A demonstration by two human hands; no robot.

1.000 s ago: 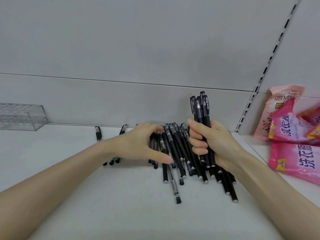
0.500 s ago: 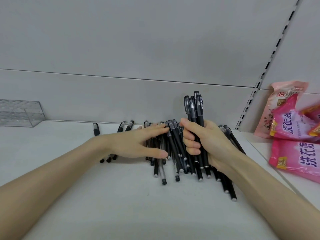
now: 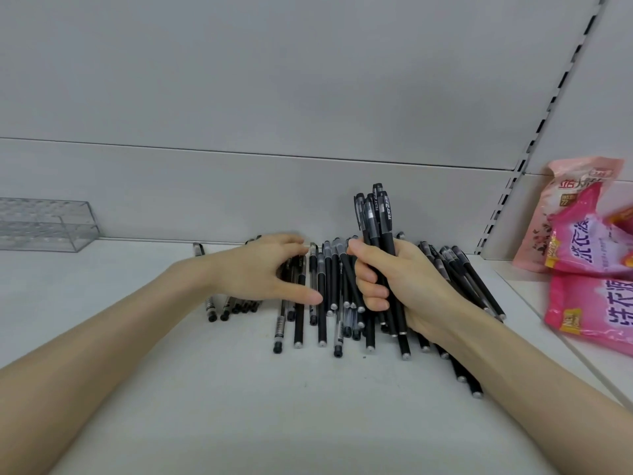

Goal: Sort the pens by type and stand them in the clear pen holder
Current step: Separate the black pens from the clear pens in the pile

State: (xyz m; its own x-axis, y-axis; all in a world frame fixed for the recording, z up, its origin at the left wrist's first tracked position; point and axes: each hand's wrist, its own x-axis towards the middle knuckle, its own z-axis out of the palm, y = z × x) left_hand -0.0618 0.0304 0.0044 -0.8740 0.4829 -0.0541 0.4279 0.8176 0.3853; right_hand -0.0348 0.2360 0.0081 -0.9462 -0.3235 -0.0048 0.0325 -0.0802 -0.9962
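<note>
pens upright, caps up, perhaps 4

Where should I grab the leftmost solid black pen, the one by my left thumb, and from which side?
Pinch the black pen by its near end, coming down from above with the left hand. It lies flat, pointing toward you, and that end juts clear with bare shelf either side; farther back it's crowded by other pens.
</note>
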